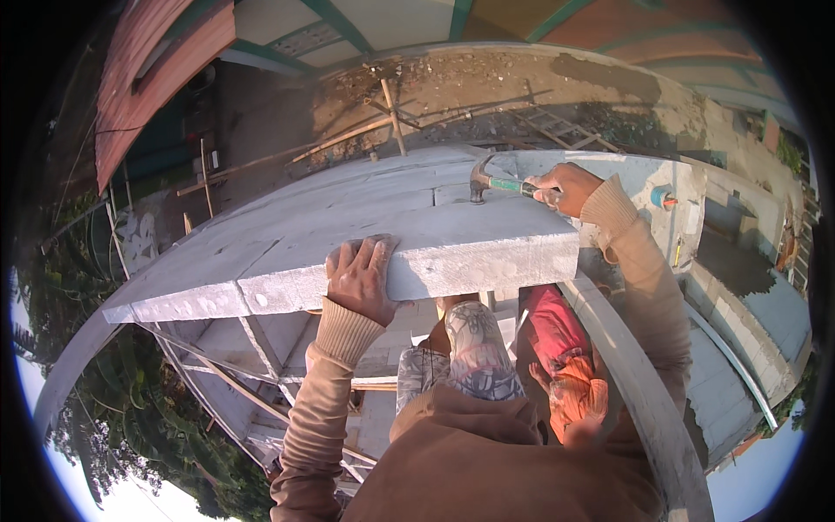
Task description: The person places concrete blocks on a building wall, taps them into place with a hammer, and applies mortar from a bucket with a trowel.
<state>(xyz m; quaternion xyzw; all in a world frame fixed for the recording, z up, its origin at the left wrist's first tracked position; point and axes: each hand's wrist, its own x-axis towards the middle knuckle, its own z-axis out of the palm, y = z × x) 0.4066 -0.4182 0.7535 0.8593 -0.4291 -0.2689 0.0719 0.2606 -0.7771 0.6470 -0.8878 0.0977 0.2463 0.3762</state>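
Both arms, in brown ribbed-cuff sleeves, reach over a wall of pale grey blocks [348, 213]. My right hand [564, 188] is closed round the green handle of a claw hammer [506, 184]. The hammer's dark head is on or just above the block surface, near a joint line; contact cannot be told. My left hand [364, 277] grips the near edge of the blocks. Its fingers bend over the upper edge and its palm lies against the rough near face, left of the hammer.
Below on the right is another person [570, 374] in red and orange clothing. A pale curved beam [639, 391] runs past my right arm. Wooden poles [393, 117] and a ladder [565, 128] are beyond the wall. A blue pipe end [661, 196] sticks out at right.
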